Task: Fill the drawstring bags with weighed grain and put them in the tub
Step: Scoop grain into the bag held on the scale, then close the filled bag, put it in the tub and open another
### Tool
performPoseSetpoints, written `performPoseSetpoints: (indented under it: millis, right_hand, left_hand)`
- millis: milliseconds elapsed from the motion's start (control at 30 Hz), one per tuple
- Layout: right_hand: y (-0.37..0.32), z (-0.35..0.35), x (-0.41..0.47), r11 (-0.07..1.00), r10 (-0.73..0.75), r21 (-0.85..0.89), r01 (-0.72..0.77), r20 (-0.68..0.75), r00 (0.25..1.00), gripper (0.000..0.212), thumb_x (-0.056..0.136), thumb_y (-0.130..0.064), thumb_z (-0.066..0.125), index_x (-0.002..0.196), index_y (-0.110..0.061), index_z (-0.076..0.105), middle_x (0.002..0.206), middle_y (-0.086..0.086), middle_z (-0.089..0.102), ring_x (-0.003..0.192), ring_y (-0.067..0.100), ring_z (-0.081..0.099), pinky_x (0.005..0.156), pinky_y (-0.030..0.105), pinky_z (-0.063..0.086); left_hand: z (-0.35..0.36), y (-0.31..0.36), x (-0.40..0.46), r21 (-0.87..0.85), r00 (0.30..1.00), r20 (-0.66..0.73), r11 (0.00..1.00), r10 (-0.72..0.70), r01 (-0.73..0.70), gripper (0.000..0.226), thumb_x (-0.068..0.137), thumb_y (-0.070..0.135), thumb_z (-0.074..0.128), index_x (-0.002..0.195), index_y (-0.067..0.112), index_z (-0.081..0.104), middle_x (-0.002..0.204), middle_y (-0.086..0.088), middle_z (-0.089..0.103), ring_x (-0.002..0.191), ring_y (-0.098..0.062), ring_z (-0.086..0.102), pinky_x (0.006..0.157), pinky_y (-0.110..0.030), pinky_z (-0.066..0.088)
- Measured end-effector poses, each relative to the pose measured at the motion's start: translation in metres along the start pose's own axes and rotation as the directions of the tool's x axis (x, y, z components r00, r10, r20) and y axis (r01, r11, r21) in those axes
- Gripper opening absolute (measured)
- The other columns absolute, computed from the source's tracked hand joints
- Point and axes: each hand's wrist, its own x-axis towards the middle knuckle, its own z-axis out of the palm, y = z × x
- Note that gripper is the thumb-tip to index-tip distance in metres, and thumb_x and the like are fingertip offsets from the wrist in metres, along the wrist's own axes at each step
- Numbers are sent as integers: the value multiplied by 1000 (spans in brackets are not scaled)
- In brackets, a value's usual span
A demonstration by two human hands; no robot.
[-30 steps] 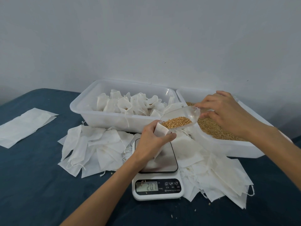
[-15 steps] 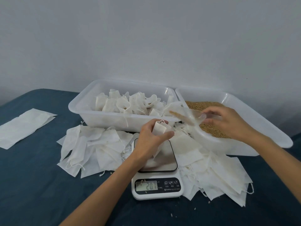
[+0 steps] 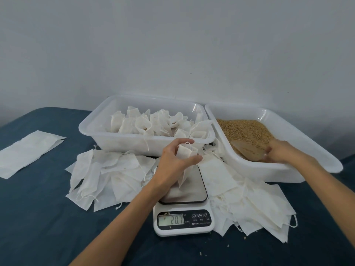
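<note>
Blue tablecloth [image 3: 38, 217] | grey wall [image 3: 172, 45] | left hand [image 3: 172, 166] grasps bag [image 3: 185, 153] | right hand [image 3: 282, 152] unclear

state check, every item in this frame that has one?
scale: on, reads 20.1
drawstring bag: gripped by left hand above the scale plate, neck not drawn shut
scoop: lying in the grain, under right hand
left tub: holds filled bags
right tub: part full of grain
empty bags: flat, piled around scale
</note>
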Motion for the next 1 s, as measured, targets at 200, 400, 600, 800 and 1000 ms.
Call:
performPoseSetpoints:
  millis: [200,400,600,800,1000]
  right_hand:
    - [-45,-6,-63,939,-183,127,320,-604,776,10,96,-21,65,95,-11,66,90,0,64,81,20,61,73,34,50]
    - [-131,36,-162,438,-365,404,803,-737,570,25,103,-41,52,86,-26,64,63,-10,57,59,12,58,58,29,46]
    - [-134,57,-158,302,-295,503,810,-758,581,16,101,-34,56,87,-37,63,63,-14,58,57,8,59,59,8,39]
    - [-130,66,-155,304,-362,508,806,-721,590,19,101,-45,50,86,-39,61,66,-10,60,61,10,60,60,20,46]
    - [-133,66,-159,280,-381,471,837,-746,547,23,102,-42,49,84,-33,60,59,-12,56,57,7,59,59,23,46]
  left_hand:
    - [1,-8,1,77,1000,13,997,-3,2,19,93,23,77,109,14,73,96,0,80,91,-20,75,86,-40,54]
    - [0,10,-2,84,994,-16,991,110,-108,22,108,22,57,105,12,76,96,-5,81,94,-20,77,79,-27,59]
    - [-19,62,33,47,958,-211,981,192,-186,22,108,22,55,105,11,74,93,-5,80,93,-20,76,60,-32,59]
    - [-81,99,89,273,866,-405,943,293,-191,21,109,12,47,103,8,67,74,1,69,69,-10,66,48,-31,55]
    - [-165,90,99,278,807,-581,958,108,72,28,106,6,46,90,14,68,70,0,68,70,-19,63,51,-27,53]
